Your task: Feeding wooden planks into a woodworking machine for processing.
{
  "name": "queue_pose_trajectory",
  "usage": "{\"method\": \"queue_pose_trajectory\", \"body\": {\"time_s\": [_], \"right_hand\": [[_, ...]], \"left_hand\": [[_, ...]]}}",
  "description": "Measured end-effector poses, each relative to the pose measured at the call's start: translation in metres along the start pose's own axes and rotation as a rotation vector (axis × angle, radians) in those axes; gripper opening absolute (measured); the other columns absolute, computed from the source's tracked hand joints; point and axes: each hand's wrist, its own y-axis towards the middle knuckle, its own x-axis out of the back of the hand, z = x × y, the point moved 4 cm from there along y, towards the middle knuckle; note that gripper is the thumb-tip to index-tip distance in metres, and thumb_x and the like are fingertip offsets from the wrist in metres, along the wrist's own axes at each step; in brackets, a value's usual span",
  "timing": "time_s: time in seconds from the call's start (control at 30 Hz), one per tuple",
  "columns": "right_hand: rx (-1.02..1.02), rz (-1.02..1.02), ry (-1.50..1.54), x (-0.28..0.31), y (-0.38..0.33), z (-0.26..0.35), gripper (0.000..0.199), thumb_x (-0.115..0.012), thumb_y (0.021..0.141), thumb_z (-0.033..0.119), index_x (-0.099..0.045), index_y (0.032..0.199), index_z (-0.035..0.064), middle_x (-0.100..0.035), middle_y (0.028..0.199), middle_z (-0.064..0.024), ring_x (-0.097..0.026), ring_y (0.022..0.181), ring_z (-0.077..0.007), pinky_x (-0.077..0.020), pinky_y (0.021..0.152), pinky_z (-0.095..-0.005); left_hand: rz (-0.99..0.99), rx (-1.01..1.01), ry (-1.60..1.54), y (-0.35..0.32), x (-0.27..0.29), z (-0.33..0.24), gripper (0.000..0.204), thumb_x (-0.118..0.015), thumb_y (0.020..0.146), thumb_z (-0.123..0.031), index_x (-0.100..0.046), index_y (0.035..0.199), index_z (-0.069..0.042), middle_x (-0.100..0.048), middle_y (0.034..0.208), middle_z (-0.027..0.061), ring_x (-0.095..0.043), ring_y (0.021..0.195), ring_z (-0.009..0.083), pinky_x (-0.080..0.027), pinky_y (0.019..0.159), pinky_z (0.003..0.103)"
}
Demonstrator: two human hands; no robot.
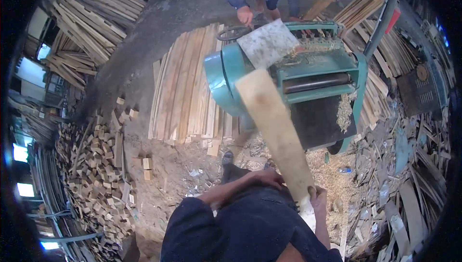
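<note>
A long pale plank slants up from my body toward the green planer, its far end raised in front of the machine's left side. My right hand is closed on the plank's near end, with the thumb on top. My left hand lies close to the plank's left edge, near my thigh. Its fingers are loosely stretched and nothing shows in them. The planer's dark roller sits to the right of the plank, above a black sloping bed.
Across the planer stands another person, a hand by the handwheel. Long boards lie stacked left of the machine. Cut wood blocks are heaped at far left. Shavings and scrap wood cover the floor at right.
</note>
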Motion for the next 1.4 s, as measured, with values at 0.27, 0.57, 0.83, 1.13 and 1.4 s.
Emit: {"method": "queue_pose_trajectory", "body": {"time_s": [0.27, 0.57, 0.83, 1.13, 1.4], "right_hand": [[-0.008, 0.209, -0.452, -0.078, 0.055, 0.128, 0.051, -0.058, 0.081, 0.048, -0.062, 0.070, -0.0023, -0.060, 0.062, -0.0204, -0.061, 0.061, -0.0333, -0.0463, 0.058, -0.0395], [0.320, 0.392, -0.371, -0.137, 0.063, 0.164, 0.060, -0.065, 0.078, 0.038, -0.048, 0.123, 0.0027, -0.063, 0.099, -0.0224, -0.062, 0.092, -0.0351, -0.0476, 0.080, -0.0399], [-0.021, 0.416, -0.677, -0.066, 0.028, 0.067, 0.047, -0.061, 0.079, 0.037, -0.060, 0.110, 0.0020, -0.066, 0.087, -0.0172, -0.064, 0.083, -0.0245, -0.0487, 0.074, -0.0350], [-0.130, 0.473, -0.797, -0.081, -0.028, 0.075, 0.045, -0.062, 0.078, 0.045, -0.067, 0.094, 0.0033, -0.064, 0.073, -0.0150, -0.062, 0.066, -0.0197, -0.0470, 0.061, -0.0348], [-0.057, 0.353, -0.626, -0.235, 0.000, 0.103, 0.040, -0.062, 0.080, 0.038, -0.067, 0.081, -0.0009, -0.062, 0.062, -0.0087, -0.053, 0.058, -0.0122, -0.0435, 0.055, -0.0337]], "left_hand": [[-0.413, -0.148, -1.009, -0.088, 0.023, -0.090, 0.046, -0.061, 0.085, -0.019, -0.048, 0.125, 0.000, -0.057, 0.119, 0.0103, -0.052, 0.110, 0.0189, -0.040, 0.093, 0.031], [-0.928, -0.233, -1.592, -0.126, 0.040, -0.012, 0.043, -0.051, 0.091, -0.032, -0.045, 0.125, -0.006, -0.053, 0.123, 0.0073, -0.053, 0.109, 0.0195, -0.043, 0.093, 0.038], [-1.302, -0.446, -1.543, -0.192, 0.092, 0.057, 0.043, -0.051, 0.092, -0.036, -0.048, 0.122, -0.005, -0.057, 0.117, 0.0097, -0.054, 0.106, 0.0251, -0.043, 0.095, 0.039], [-1.616, -0.282, -1.118, -0.269, 0.190, 0.133, 0.045, -0.050, 0.092, -0.034, -0.047, 0.123, -0.003, -0.057, 0.116, 0.0109, -0.056, 0.104, 0.0261, -0.046, 0.092, 0.041], [-1.573, -0.389, -1.386, -0.331, 0.331, 0.139, 0.043, -0.048, 0.092, -0.024, -0.044, 0.123, 0.006, -0.055, 0.117, 0.0170, -0.056, 0.105, 0.0307, -0.047, 0.090, 0.043]]}}
